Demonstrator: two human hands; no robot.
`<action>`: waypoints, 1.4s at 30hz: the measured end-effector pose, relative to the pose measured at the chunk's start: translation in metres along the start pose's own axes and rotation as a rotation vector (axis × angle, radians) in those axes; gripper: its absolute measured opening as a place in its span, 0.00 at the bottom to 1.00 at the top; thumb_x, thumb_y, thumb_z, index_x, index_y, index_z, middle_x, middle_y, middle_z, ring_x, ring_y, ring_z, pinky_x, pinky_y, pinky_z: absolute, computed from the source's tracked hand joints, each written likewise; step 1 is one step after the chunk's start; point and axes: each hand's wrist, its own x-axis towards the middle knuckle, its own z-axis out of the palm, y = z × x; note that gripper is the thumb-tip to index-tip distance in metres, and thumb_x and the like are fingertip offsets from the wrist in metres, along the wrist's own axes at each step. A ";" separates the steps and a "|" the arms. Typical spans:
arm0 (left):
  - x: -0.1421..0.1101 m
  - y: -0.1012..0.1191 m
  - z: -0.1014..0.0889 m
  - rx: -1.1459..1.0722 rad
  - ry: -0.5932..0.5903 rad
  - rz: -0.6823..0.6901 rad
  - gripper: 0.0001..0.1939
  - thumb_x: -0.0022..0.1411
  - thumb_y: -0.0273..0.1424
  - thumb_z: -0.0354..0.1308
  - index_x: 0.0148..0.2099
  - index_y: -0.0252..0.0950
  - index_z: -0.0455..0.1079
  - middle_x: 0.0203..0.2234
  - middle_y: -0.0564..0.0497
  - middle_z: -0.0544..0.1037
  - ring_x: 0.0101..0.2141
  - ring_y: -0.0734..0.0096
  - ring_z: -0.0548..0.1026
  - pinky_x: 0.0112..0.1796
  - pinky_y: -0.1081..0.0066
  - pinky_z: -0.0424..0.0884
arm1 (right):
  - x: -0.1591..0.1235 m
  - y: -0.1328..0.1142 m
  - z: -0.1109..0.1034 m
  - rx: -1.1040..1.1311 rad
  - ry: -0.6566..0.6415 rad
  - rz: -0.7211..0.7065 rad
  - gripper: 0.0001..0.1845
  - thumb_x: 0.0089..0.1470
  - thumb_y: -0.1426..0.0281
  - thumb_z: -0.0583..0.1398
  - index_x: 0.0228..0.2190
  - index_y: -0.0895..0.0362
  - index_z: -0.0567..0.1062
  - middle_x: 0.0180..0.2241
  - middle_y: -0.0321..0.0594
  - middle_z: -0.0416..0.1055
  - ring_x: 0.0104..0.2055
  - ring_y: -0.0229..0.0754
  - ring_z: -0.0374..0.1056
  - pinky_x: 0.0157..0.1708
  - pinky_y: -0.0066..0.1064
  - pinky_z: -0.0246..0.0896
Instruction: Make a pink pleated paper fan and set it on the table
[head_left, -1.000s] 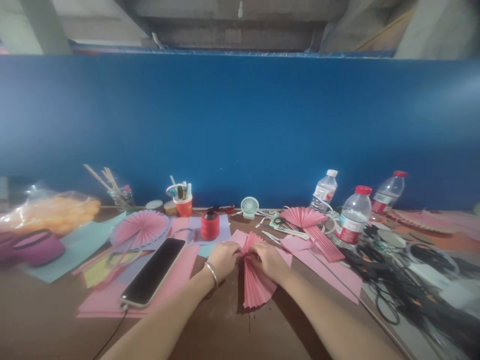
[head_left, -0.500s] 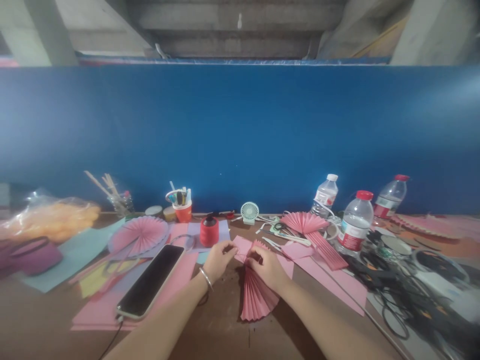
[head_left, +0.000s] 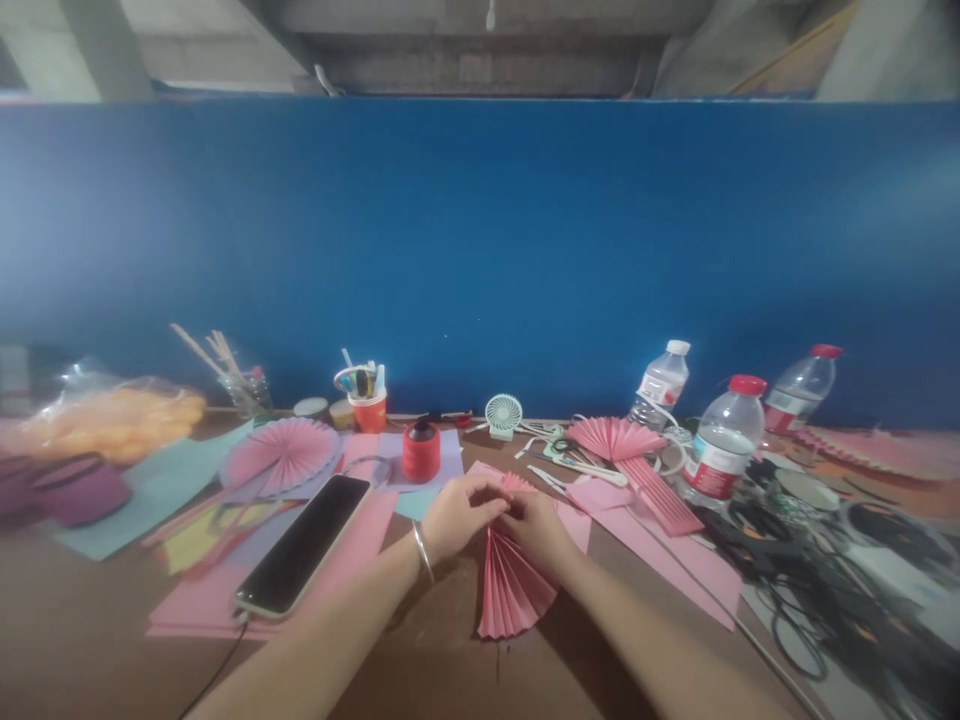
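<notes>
A pink pleated paper fan [head_left: 514, 598] lies in front of me, its folds spreading toward the near edge and pinched in at the middle. My right hand [head_left: 538, 538] is closed on that narrow middle. From the left, my left hand [head_left: 456, 522], with a silver bangle at the wrist, meets it fingertip to fingertip. Its fingers are pressed together, and whatever they hold is hidden. Beyond the hands stands a red spool of thread [head_left: 421, 455]. Pink paper sheets [head_left: 574, 525] lie partly under the fan.
Left of me a phone [head_left: 304, 545] lies on coloured paper, near a finished round pleated fan [head_left: 281, 455]. At the right are another pleated pink piece [head_left: 615, 438], water bottles [head_left: 724, 445] and tangled black cables [head_left: 780, 560]. A small fan [head_left: 503, 414] stands at the back.
My left hand has moved right, closing the gap to my right hand at the fan's middle. The fan has stayed almost in place. The view has tilted slightly down.
</notes>
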 end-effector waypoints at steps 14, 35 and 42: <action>-0.002 -0.017 -0.006 0.261 0.112 0.052 0.08 0.53 0.30 0.51 0.25 0.35 0.69 0.24 0.52 0.72 0.28 0.71 0.69 0.30 0.74 0.64 | 0.009 0.007 -0.004 0.737 0.053 0.174 0.10 0.41 0.64 0.63 0.23 0.59 0.73 0.20 0.34 0.67 0.21 0.33 0.60 0.24 0.25 0.53; -0.006 -0.016 -0.001 0.284 -0.002 0.235 0.04 0.51 0.23 0.52 0.27 0.35 0.66 0.27 0.52 0.72 0.30 0.72 0.69 0.33 0.74 0.63 | 0.007 -0.003 -0.004 0.978 -0.009 0.286 0.09 0.39 0.67 0.65 0.22 0.61 0.73 0.18 0.32 0.66 0.18 0.28 0.57 0.19 0.21 0.49; -0.007 -0.016 -0.004 0.263 0.034 0.202 0.05 0.53 0.24 0.50 0.32 0.36 0.67 0.29 0.52 0.74 0.32 0.71 0.70 0.36 0.72 0.64 | 0.013 0.007 -0.009 1.078 0.009 0.288 0.09 0.39 0.68 0.65 0.22 0.61 0.72 0.20 0.35 0.68 0.18 0.26 0.57 0.19 0.19 0.49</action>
